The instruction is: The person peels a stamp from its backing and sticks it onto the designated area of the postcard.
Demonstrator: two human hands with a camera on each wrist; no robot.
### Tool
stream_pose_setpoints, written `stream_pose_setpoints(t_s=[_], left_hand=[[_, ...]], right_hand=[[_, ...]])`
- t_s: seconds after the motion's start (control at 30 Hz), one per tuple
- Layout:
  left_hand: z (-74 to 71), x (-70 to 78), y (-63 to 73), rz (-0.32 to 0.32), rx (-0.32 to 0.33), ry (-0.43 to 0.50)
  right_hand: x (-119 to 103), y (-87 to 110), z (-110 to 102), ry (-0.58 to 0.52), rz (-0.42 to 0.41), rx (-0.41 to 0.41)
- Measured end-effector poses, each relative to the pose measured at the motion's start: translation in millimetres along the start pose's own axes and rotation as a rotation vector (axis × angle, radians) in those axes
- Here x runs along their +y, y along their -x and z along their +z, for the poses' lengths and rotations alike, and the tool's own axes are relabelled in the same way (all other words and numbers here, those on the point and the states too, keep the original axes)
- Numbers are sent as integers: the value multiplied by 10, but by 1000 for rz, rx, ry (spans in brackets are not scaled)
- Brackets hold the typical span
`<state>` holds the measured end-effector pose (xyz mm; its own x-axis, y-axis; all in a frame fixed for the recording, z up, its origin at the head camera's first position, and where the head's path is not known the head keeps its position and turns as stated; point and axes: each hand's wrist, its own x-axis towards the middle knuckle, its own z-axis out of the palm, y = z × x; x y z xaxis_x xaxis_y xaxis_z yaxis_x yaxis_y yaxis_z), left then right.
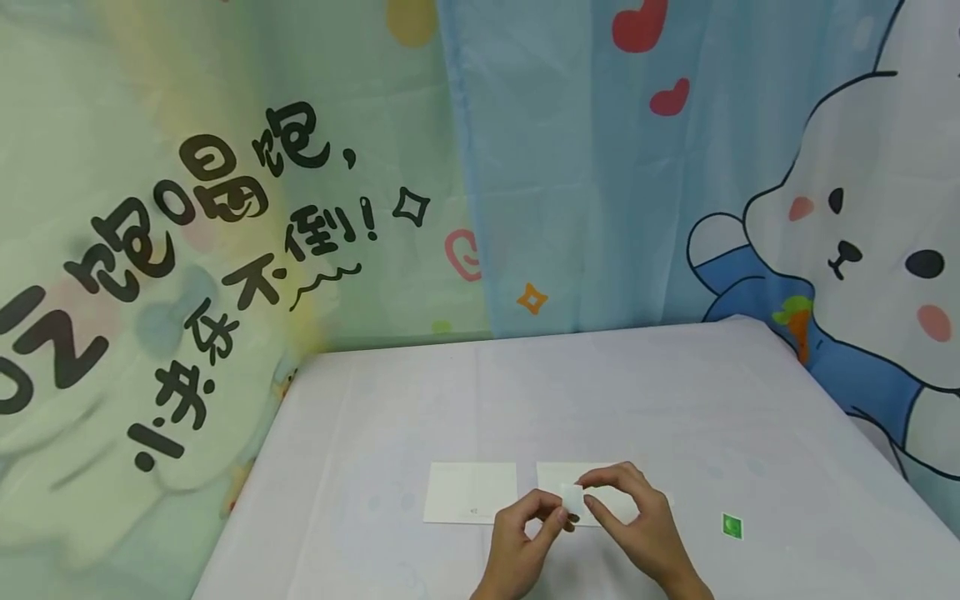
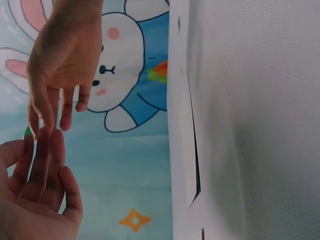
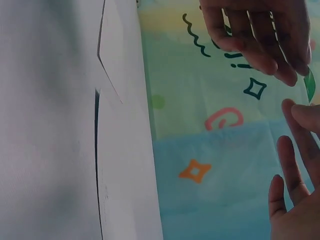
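Observation:
Between the thumb and fingers of my left hand [image 1: 521,533] is a small, thin white piece [image 1: 572,498], held above the table. A green side of that piece [image 3: 310,84] shows in the right wrist view. My right hand [image 1: 643,525] is at its right edge, with the index fingertip and thumb tip very close to it. Whether they pinch the edge cannot be made out. The other fingers of my right hand spread loosely in the right wrist view. Behind the hands lies a white card [image 1: 555,473], partly hidden by them. Another white card [image 1: 468,492] lies to its left.
A small green square with a white border [image 1: 732,526] lies on the table to the right of my right hand. The white-covered table [image 1: 600,383] ends at a printed curtain [image 1: 570,167] with a cartoon rabbit and lettering.

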<state>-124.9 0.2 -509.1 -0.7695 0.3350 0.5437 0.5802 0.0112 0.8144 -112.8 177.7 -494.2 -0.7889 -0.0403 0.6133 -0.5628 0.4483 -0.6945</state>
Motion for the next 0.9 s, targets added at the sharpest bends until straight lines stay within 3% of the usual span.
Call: stream_pose_setpoints(t_s=[0.2,0.3,0.7,0.9], left_hand=[[-4,-13,23,8,16,27],[-7,-11,34,-42,20,67],[-21,-13,52,-70,23,72],[-63,169,5,-127,18,93]], right_hand=[[-205,-46,6,-66,-36,14],[-285,-78,0,-82,-73,29],[-17,17,89,2,-73,62],[-22,-5,86,9,-91,59]])
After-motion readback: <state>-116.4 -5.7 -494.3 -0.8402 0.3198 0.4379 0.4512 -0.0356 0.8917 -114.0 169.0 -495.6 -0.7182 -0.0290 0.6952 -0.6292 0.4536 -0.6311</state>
